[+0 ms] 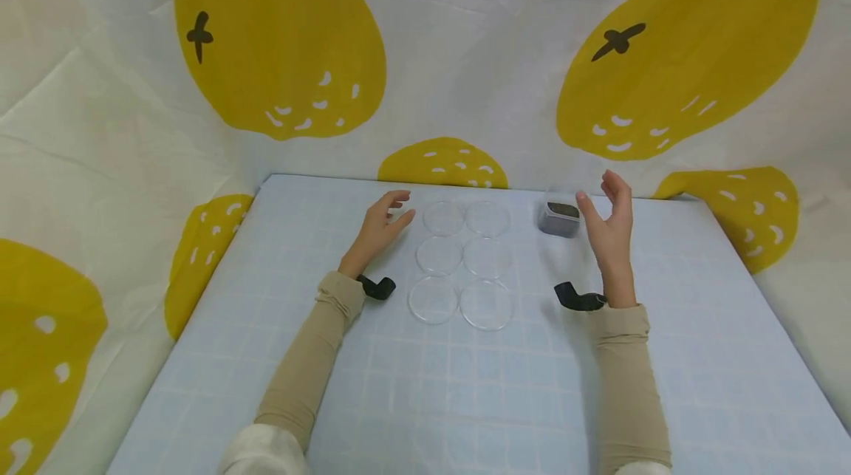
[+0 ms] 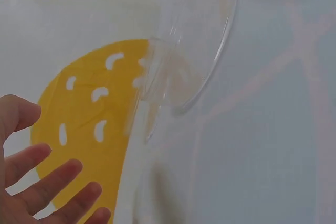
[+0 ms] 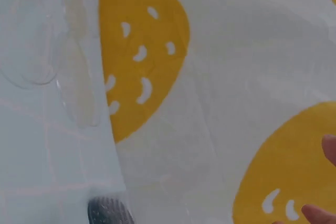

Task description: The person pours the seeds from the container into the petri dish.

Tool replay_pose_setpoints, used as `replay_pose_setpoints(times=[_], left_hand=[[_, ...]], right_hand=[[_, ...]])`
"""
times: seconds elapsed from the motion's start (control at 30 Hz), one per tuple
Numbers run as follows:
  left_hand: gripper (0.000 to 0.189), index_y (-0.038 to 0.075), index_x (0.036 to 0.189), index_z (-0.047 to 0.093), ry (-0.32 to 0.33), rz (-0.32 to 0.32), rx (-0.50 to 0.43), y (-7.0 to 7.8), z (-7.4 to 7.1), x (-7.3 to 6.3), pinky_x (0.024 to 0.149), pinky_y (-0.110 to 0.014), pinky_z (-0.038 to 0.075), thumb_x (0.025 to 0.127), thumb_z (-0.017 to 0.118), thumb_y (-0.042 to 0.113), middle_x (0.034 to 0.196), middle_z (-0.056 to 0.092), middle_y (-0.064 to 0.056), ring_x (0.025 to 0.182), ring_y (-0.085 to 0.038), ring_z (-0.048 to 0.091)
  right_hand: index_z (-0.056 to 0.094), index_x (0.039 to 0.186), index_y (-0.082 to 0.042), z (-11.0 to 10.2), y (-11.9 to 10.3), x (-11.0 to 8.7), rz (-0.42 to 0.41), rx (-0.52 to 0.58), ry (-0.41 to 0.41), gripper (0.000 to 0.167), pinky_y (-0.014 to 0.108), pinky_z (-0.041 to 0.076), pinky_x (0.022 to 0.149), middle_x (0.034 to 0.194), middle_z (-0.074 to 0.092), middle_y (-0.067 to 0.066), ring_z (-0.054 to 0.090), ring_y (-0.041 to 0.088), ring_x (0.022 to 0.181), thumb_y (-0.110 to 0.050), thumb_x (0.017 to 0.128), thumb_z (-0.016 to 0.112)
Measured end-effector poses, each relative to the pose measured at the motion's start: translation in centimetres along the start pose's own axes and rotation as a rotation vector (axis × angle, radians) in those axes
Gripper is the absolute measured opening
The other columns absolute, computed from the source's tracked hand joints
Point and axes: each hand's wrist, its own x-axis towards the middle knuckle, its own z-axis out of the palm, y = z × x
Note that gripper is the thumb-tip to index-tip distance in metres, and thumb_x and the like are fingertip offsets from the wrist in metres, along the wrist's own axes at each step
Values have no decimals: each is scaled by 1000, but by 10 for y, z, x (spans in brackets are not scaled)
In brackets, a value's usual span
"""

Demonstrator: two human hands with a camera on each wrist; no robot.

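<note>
Left hand [image 1: 379,231] and right hand [image 1: 610,231] hang empty, fingers loosely extended. Between them on the table [image 1: 425,401], six clear round dishes [image 1: 433,300] form two front-to-back columns, nearer the left hand; a small dark-topped container [image 1: 559,221] sits just left of the right hand.

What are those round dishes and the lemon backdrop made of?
Dishes: probably clear plastic, though glass is possible; smooth and glossy, since the table shows through and the rims catch light. Backdrop: seemingly thin printed fabric with a slight sheen, judging by its creases and soft folds.
</note>
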Motion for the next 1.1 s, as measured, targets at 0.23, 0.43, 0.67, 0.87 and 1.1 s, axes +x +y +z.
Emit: replay_pose_setpoints(times=[0.23,0.43,0.67,0.87,1.1], left_hand=[[44,-1,138,52,-65,-24,-82,-5,16,14,104,-47,44,99,62,17,140,54,-15,125,-33,52],[49,-1,143,47,-136,-41,-145,-11,26,24,114,-41,37,100,61,17,148,48,-12,135,-30,45],[60,12,152,39,-190,-47,-81,-28,35,23,121,-34,23,100,58,36,156,40,-1,145,-16,32],[63,18,154,38,-217,-41,-17,-36,39,19,121,-34,22,100,56,45,157,37,4,146,-12,28],[61,16,152,40,-222,-21,14,-36,40,19,121,-34,24,100,58,41,156,40,1,145,-14,31]], right_hand=[[35,149,-6,15,14,11,149,356,98,62,27,27,119,154,34,12,28,22,144,-23,97,64],[32,149,-2,21,29,15,257,497,178,64,21,23,118,156,29,15,28,19,143,-24,97,63],[21,155,-13,21,51,14,456,597,85,77,26,4,122,161,17,2,16,12,144,-39,96,63],[9,158,-10,24,62,9,491,630,-11,82,21,4,121,164,6,5,6,9,148,-31,99,62],[7,157,-6,28,59,6,452,578,-50,96,19,19,118,164,9,11,11,15,149,1,87,73]])
